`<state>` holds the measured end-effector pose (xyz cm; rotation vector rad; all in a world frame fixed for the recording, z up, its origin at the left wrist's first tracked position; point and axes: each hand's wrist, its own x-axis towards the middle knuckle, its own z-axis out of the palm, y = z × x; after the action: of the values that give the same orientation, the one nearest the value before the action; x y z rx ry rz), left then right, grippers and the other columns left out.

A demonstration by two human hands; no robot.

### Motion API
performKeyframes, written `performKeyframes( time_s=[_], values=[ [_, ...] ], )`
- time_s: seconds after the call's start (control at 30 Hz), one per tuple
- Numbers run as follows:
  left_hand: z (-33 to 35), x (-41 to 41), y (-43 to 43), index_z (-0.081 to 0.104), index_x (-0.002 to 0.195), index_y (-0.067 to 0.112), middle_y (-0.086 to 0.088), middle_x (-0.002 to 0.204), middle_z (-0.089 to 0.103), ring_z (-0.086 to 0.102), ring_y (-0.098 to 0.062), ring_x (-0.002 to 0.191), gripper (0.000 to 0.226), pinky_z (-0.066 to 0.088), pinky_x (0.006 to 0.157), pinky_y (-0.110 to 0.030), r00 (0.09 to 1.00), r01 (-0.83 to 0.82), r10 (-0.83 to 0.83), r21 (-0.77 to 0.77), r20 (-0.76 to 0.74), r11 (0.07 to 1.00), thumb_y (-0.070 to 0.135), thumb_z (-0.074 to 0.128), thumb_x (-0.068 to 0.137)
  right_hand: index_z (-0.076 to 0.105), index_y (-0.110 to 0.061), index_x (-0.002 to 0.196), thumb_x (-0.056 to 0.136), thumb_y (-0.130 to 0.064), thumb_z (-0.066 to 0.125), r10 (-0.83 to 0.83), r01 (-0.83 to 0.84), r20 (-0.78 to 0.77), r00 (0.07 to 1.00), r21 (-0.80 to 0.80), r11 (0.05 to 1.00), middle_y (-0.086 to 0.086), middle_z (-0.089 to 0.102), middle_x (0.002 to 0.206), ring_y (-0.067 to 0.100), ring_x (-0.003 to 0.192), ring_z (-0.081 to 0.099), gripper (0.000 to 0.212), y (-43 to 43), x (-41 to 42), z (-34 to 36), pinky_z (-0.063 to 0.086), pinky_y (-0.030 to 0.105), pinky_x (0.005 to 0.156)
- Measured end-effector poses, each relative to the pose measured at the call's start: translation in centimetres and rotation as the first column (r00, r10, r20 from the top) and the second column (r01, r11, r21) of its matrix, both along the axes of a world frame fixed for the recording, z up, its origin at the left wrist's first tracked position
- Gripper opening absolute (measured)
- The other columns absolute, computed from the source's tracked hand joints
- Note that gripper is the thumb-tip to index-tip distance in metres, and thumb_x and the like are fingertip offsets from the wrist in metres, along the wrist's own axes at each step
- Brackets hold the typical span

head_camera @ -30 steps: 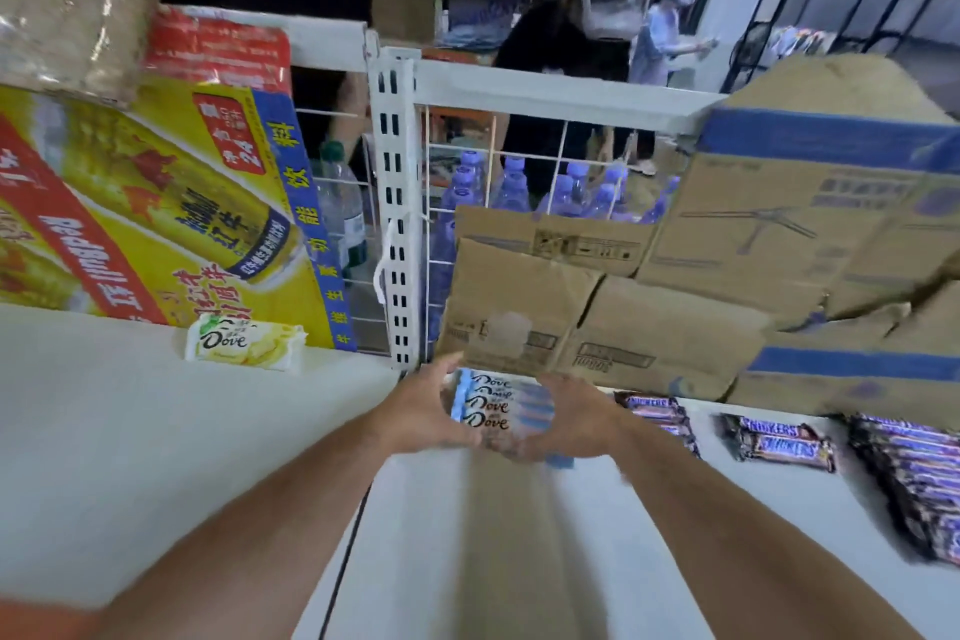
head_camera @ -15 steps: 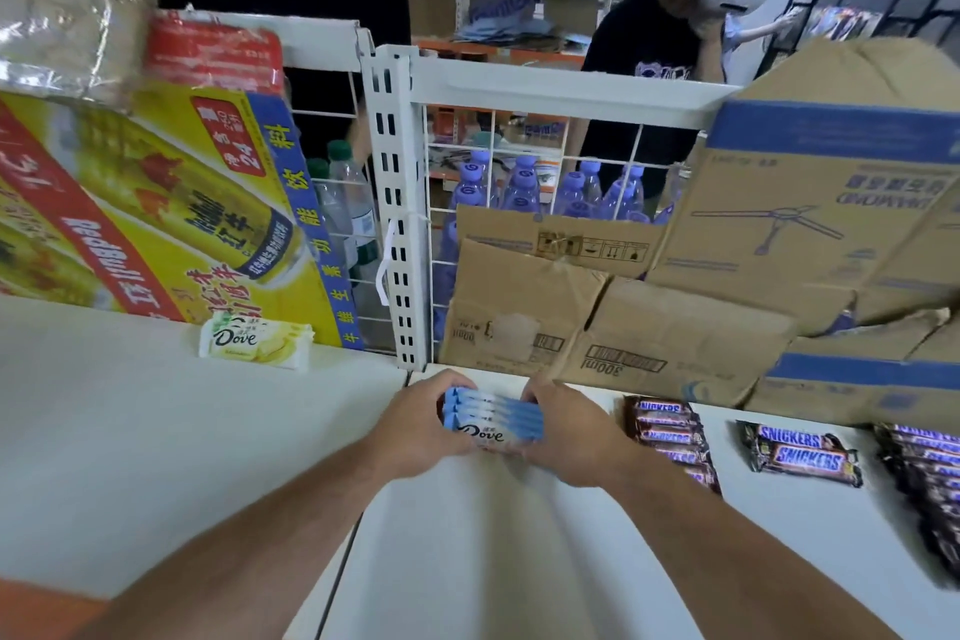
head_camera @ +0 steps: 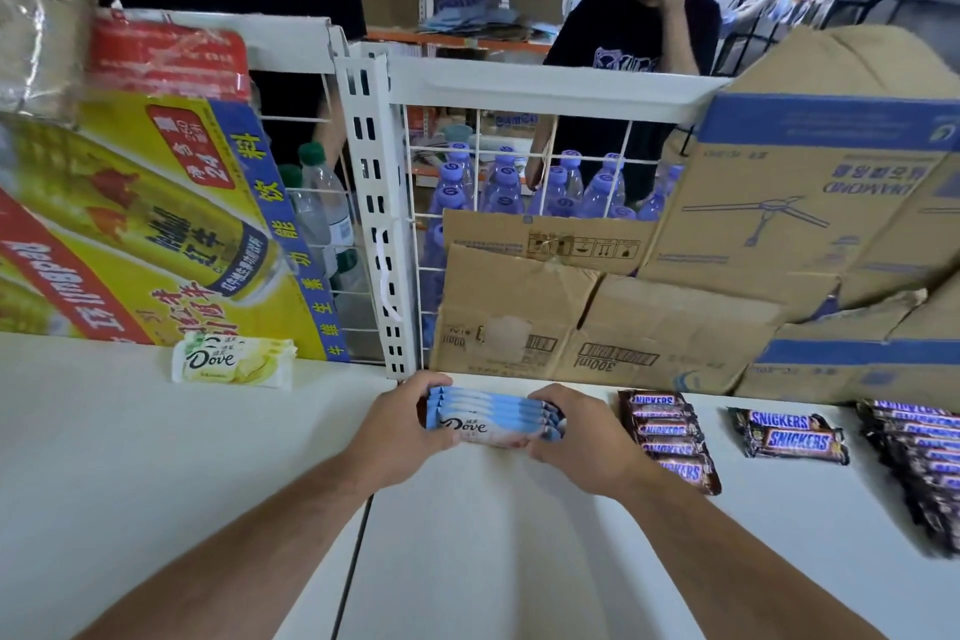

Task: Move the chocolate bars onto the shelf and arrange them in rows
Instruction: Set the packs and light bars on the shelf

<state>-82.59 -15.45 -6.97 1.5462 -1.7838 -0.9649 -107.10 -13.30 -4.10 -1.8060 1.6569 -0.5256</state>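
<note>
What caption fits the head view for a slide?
Both hands, left hand and right hand, press a stack of blue Dove bars onto the white shelf beside Snickers rows.

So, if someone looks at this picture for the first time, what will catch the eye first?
Probably the stack of blue Dove bars at the centre, pressed between the left hand and the right hand on the white shelf. Next, the big yellow drink carton at the back left, with a single pale Dove bar lying before it. To the right lie rows of dark Snickers bars.
</note>
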Motion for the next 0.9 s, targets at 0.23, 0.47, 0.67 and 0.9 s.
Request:
performKeyframes(
  time_s=[0.23,0.47,0.67,0.9],
  values=[
    [0.6,-0.3,-1.5,0.06,0.11,0.031,0.009,0.102,0.067,0.063,-0.006,0.091,0.049,0.049,0.081,-0.021,0.992,-0.124,0.123,-0.085,-0.01,0.989,0.018,0.083,0.069,0.064,-0.029,0.106,0.074,-0.016,0.075,-0.054,0.055,0.018,0.998,-0.078,0.995,-0.016,0.063,0.084,0.005,0.078,0.058,0.036,-2.3,1.5,0.2,0.041,0.008,0.062],
    [-0.1,0.1,-2.2,0.06,0.121,0.027,0.013,0.109,0.067,0.063,0.002,0.095,0.053,0.051,0.086,-0.021,0.989,-0.148,0.148,-0.043,-0.013,0.988,0.027,0.081,0.072,0.064,-0.031,0.101,0.073,-0.023,0.08,-0.123,0.129,0.095,0.988,-0.055,0.99,-0.018,0.066,0.087,0.0,0.078,0.06,0.034,-3.4,1.7,-1.0,0.04,0.006,0.06],
    [0.5,-0.3,-1.7,0.065,0.117,0.023,0.015,0.097,0.071,0.064,0.01,0.083,0.038,0.05,0.078,-0.01,0.964,-0.246,0.237,-0.07,-0.119,0.967,0.018,0.073,0.08,0.067,-0.03,0.095,0.067,-0.027,0.082,-0.187,0.19,0.183,0.965,-0.003,0.982,-0.014,0.071,0.086,0.004,0.078,0.065,0.031,-3.8,1.7,-1.0,0.051,0.016,0.065],
    [0.0,-0.6,-1.5,0.067,0.108,0.019,0.02,0.083,0.067,0.061,0.014,0.076,0.029,0.042,0.064,0.0,0.951,-0.305,0.294,-0.135,-0.096,0.943,0.015,0.075,0.08,0.069,-0.027,0.094,0.071,-0.039,0.075,-0.323,0.327,0.193,0.927,0.009,0.945,-0.012,0.072,0.08,0.008,0.074,0.068,0.026,-3.9,1.6,-2.2,0.058,0.035,0.07]
  ],
)
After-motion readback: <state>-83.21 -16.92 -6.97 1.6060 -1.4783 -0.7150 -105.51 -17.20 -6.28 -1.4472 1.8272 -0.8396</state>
